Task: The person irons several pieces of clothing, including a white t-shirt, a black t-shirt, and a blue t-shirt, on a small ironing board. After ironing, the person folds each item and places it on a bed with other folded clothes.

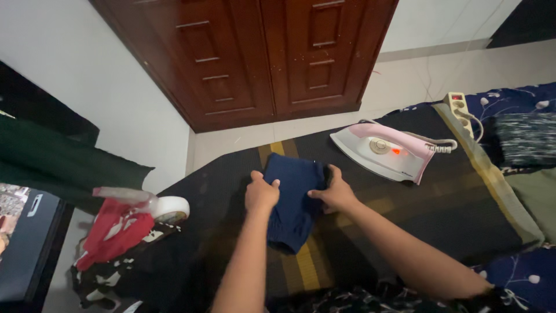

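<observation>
Both hands, left (262,193) and right (335,192), grip closed on folded navy garment (292,200).

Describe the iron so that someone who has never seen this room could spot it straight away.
Start at the dark striped cloth spread below the wooden wardrobe. Past the right hand, which with the left hand holds a navy garment, the iron lies on that cloth. It is the only white and pink thing there, with a small red light glowing on its side.
</observation>
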